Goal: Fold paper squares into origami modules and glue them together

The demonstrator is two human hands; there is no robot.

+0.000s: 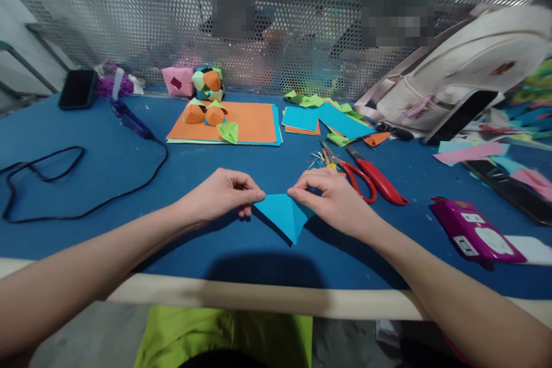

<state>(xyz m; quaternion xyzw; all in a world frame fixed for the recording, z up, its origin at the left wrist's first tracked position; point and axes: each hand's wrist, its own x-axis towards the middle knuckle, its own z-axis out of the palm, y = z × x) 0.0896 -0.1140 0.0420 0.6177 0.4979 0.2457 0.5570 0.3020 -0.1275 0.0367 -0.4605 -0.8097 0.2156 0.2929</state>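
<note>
A folded piece of blue paper (280, 214) is held just above the blue table, its point toward me and a crease running down to that tip. My left hand (230, 191) pinches its left corner between thumb and fingers. My right hand (330, 198) is closed on the upper edge at the right, hiding part of that side. Just beyond my right hand lie red-handled scissors (361, 179) and a red utility knife (382, 180). Thin paper clippings (319, 158) are scattered by the scissor blades.
Orange sheets (254, 121) bear small folded paper pieces (215, 115). Cut blue paper (302, 119) lies right of them. At left are a glue gun (131, 119) with a looping cord and a phone (78, 89). A purple pouch (476, 230) and a backpack (466, 63) occupy the right.
</note>
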